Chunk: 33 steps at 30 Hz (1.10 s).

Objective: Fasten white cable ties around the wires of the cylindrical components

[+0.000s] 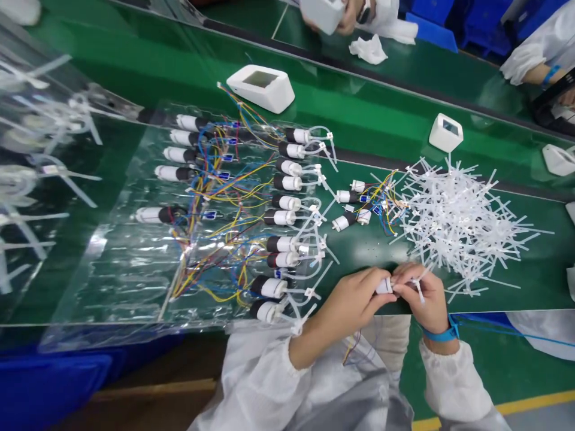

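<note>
My left hand (354, 299) is closed around a small white pump (384, 286), a cylinder with a band round it. My right hand (420, 290) meets it there, pinching a white tube with a small connector (418, 286) against the pump's end. Fingertips hide the joint between tube and pump. Thin coloured wires (353, 348) hang below my left wrist. Just beyond the hands lies a small group of wired pumps (345, 221) without tubes. To the right spreads a big pile of white tube pieces (462, 221).
Left on the green bench, clear plastic trays (121, 263) carry rows of wired pumps (285, 217), several with tubes attached. White devices with screens (265, 90) stand on the green strip behind. Across it, co-workers' hands (348, 18) and sleeves show. A blue cord (503, 326) runs from my right wristband.
</note>
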### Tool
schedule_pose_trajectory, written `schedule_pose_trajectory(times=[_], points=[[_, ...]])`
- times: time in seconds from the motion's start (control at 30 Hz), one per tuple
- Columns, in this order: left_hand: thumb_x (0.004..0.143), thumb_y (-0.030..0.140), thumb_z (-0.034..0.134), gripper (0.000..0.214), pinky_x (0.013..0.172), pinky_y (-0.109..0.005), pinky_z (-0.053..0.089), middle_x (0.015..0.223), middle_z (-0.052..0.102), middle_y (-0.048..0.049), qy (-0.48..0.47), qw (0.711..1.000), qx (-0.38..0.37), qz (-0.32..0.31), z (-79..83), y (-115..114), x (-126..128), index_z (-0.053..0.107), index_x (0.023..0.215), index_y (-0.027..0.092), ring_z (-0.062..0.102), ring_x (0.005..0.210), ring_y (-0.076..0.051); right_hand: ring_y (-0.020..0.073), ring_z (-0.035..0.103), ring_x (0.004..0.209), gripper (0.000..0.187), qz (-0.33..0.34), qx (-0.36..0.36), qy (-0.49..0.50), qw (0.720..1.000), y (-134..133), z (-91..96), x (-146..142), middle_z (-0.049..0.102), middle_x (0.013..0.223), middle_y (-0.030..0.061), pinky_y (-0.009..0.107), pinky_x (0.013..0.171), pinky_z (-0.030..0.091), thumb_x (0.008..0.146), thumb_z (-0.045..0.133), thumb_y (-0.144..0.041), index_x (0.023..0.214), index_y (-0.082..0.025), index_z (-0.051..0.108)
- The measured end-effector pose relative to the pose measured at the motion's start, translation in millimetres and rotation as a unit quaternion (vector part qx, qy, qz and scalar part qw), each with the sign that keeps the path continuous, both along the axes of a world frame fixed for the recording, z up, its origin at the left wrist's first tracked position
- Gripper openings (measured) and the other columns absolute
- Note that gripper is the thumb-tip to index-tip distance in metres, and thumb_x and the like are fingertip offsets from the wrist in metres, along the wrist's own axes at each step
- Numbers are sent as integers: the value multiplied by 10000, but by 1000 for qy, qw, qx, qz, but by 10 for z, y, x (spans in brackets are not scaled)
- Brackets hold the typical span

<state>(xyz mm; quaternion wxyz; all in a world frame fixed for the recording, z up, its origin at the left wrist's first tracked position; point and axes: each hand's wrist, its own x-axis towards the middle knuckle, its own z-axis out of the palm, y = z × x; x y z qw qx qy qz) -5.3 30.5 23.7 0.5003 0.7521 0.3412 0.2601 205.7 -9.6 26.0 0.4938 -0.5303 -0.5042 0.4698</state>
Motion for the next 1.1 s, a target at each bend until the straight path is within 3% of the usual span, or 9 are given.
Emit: schedule_pose_trajectory(times=[0.13,0.23,0.4,0.6,0.83,1.1], points=[[1103,358,660,115,828,-298,536,1009,772,-32,-6,999,-31,10,49,22,-6,696,1106,249,725,882,-215,297,711,932,34,7,5,-21,1000,9,28,13,777,990,80,445,828,574,953,877,-302,977,-310,853],[1081,367,691,129,784,-284,530,988,781,-25,-17,999,-37,7,63,34,-20,704,1119,244,714,813,-192,294,714,948,124,18,11,-38,999,7,56,25,779,1045,84,440,837,576,973,856,-290,1090,-329,870],[1086,411,685,175,735,-273,506,960,788,-8,5,999,-48,-2,98,58,-42,710,1108,239,707,774,-172,267,733,892,91,47,27,-63,997,4,108,31,788,991,73,408,795,600,986,837,-232,1036,-303,864],[1117,438,641,234,717,-287,483,968,785,-19,31,999,-7,-34,116,68,-57,677,1102,208,720,801,-189,239,765,893,154,59,81,-103,990,-15,114,33,817,1012,70,363,777,627,998,808,-162,1089,-278,854],[1136,471,582,282,752,-313,505,973,781,-44,54,998,31,-23,59,26,-47,674,1175,207,741,855,-228,255,783,912,156,71,87,-129,985,-30,104,50,825,1025,73,381,792,638,991,811,-167,1076,-285,866],[1066,450,713,254,664,-283,396,855,741,9,23,1000,-15,-2,71,56,10,691,966,218,671,750,-177,247,736,925,40,43,77,-63,994,-3,-43,71,769,1008,57,389,833,583,1000,815,-262,1028,-286,831]])
